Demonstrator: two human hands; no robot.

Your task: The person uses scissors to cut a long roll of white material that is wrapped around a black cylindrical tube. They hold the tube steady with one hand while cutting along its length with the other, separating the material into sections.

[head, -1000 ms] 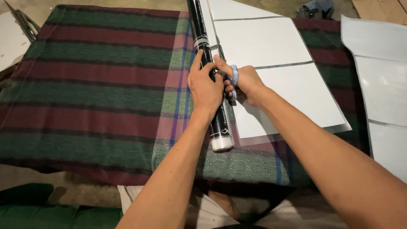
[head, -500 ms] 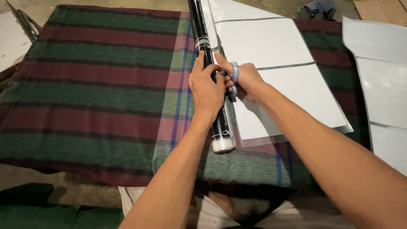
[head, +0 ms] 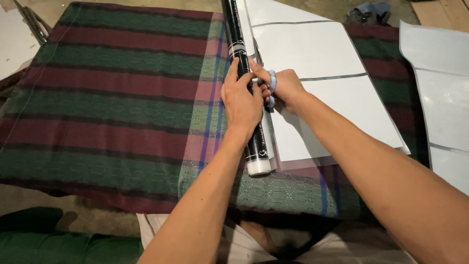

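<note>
A long black roll with a white core end lies lengthwise on a striped green and maroon blanket. My left hand presses down on the roll's near part. Just right of it, my right hand has its fingers through the light blue handles of scissors, whose blades sit at the edge of the white sheets beside the roll. The blades are mostly hidden by my fingers.
More white sheets lie at the right, off the blanket. A dark cloth bundle sits at the far right top. Green fabric lies at the near left, bare floor at the far left.
Both hands have shifted a little farther up along the roll; the roll and the sheets stay where they were.
</note>
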